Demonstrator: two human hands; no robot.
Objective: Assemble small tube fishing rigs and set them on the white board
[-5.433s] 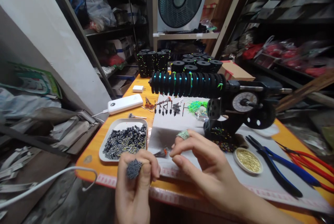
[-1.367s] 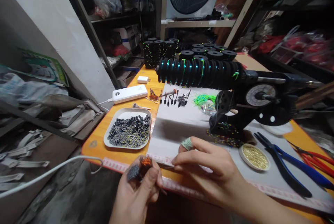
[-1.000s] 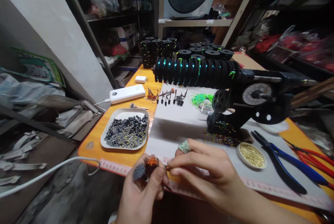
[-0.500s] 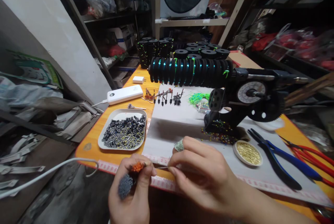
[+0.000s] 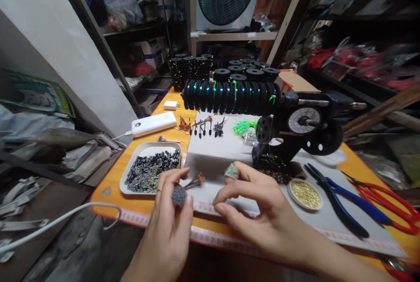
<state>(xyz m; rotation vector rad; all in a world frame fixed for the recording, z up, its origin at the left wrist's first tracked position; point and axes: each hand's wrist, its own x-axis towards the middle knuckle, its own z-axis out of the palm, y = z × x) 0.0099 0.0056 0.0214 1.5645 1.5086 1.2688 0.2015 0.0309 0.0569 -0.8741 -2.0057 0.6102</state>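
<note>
My left hand is curled around a bundle of thin pieces with grey round ends. Its index finger is raised, and a ring shows on one finger. Just beyond its fingertips, a bundle of thin stems with orange tips rests on the white paper. Over the front of the paper, my right hand has thumb and index finger brought together; whatever sits between them is too small to tell. Green tape wraps a fingertip of that hand. Left of the hands, a white tray holds many small black and grey tubes.
A black machine with a ribbed roller stands across the table. To its right lie blue-handled pliers, a red-handled tool and a dish of gold bits. A white power bank lies at left.
The orange-tipped bundle has left my left hand and lies on the paper. My left fingers have loosened around the grey bundle. The camera view has tilted up slightly.
</note>
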